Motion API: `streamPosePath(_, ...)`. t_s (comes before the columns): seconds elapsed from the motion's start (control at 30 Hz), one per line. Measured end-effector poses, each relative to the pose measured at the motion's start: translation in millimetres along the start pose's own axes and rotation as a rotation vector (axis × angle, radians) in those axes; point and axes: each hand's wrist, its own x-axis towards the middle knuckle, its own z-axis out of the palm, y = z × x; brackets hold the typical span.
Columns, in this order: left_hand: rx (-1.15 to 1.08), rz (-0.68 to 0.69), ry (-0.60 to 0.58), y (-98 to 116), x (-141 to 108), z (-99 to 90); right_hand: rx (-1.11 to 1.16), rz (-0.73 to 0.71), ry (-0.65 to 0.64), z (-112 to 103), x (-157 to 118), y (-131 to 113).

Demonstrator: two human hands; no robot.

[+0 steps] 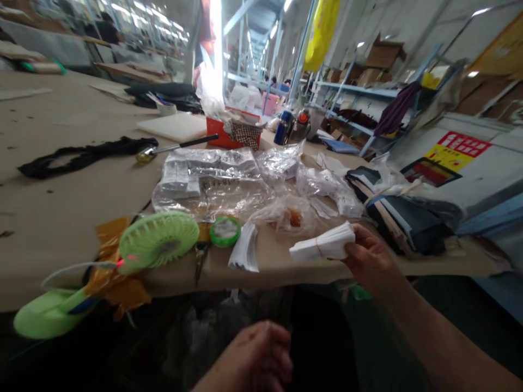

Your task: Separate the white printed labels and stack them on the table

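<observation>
My right hand [370,258] pinches the right end of a white paper bundle [321,245] with a thin band around it, just over the table's front edge. Below that edge, over my lap, my left hand [261,354] has its fingers curled; whether anything is in them is hidden. A second stack of white slips [245,247] lies at the table edge, left of the held bundle. Next to it are a green tape roll [224,231] and small pointed scissors [200,256]. Clear plastic bags [212,179] with white papers inside lie behind.
A green fan [159,239] is fixed with brown tape at the front left. Black cloth [85,155] and a black-handled tool [180,146] lie farther back. Beyond are a red box [232,128] and bottles [283,128]. Dark fabric pieces [400,212] are stacked at the right.
</observation>
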Motion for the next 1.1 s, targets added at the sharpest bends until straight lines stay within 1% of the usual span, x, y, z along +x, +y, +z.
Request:
streamPosePath(0.03,-0.217,0.022,-0.102,2,2,4.6,-0.077,-0.035,-0.004,3,-15,-2)
streamPosePath(0.07,-0.379,0.024,-0.209,6,3,9.0,-0.185,-0.094,-0.010,5,-29,-4)
streamPosePath(0.1,-0.477,0.025,-0.279,10,3,13.4,-0.318,-0.174,-0.021,7,-42,-5)
streamPosePath(0.13,-0.534,0.028,-0.309,14,1,17.6,-0.454,-0.275,-0.054,9,-53,-7)
streamPosePath(0.2,-0.596,0.039,-0.317,21,-4,25.8,-0.671,-0.494,-0.157,12,-71,-8)
streamPosePath(0.27,-0.628,0.059,-0.313,24,-11,33.3,-0.770,-0.676,-0.275,16,-84,-6)
streamPosePath(0.33,-0.653,0.095,-0.295,24,-18,39.2,-0.815,-0.761,-0.350,22,-94,-1)
streamPosePath(0.4,-0.658,0.129,-0.244,23,-23,42.9,-0.840,-0.798,-0.369,31,-102,4)
streamPosePath(0.47,-0.624,0.137,-0.186,21,-24,44.4,-0.852,-0.800,-0.344,40,-109,9)
streamPosePath(0.57,-0.567,0.118,-0.132,19,-24,44.1,-0.851,-0.773,-0.309,53,-115,13)
streamPosePath(0.67,-0.542,0.105,-0.068,17,-22,42.1,-0.796,-0.731,-0.316,59,-116,14)
streamPosePath(0.73,-0.493,0.096,-0.027,16,-21,40.3,-0.696,-0.654,-0.311,57,-112,12)
streamPosePath(0.8,-0.416,0.091,-0.002,16,-21,38.8,-0.598,-0.527,-0.290,53,-106,10)
streamPosePath(0.87,-0.333,0.091,0.031,16,-21,38.2,-0.552,-0.401,-0.285,49,-98,8)
streamPosePath(0.93,-0.257,0.102,0.067,15,-19,38.5,-0.567,-0.318,-0.309,50,-90,8)
streamPosePath(1.0,-0.183,0.124,0.102,13,-16,38.8,-0.616,-0.283,-0.347,56,-86,10)
streamPosePath(1.1,-0.078,0.198,0.154,6,-10,36.3,-0.718,-0.328,-0.366,71,-87,14)
